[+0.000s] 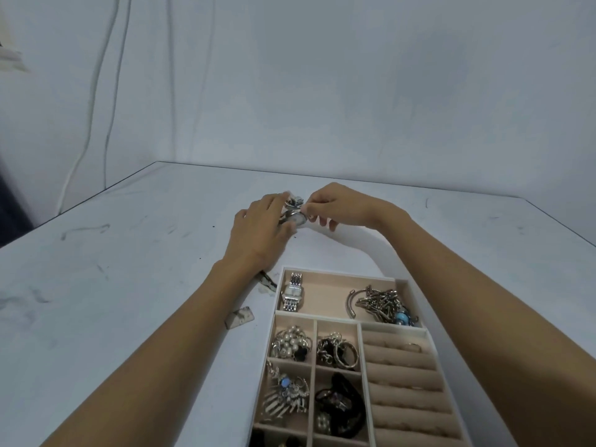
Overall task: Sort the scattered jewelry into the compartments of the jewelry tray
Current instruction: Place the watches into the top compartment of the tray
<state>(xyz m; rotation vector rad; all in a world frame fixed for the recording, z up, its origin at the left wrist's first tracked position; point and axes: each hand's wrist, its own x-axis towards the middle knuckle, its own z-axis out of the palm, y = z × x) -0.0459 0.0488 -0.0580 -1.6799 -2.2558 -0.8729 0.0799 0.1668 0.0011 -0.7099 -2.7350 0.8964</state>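
Observation:
Both hands meet above the table beyond the jewelry tray (416, 285). My left hand (261, 227) and my right hand (338, 206) together hold a silver watch (295, 214) with a round pale face and a metal band; the fingers of each pinch it from their own side. The tray has pink-lined compartments. Its top compartment holds a second silver watch (293, 291) and a heap of silver bracelets (382, 306) with a blue bead. Small cells hold pearl pieces (290, 345), rings (337, 350), a blue-stone brooch (285, 391) and dark pieces (340, 404). One ring (412, 346) sits in the ring rolls.
A small pale flat piece (240, 317) lies on the white table left of the tray. Another dark-and-white item (267, 281) lies partly under my left wrist. The table's far edge (322, 175) runs just beyond the hands, with a white wall and hanging cables (96, 91) behind.

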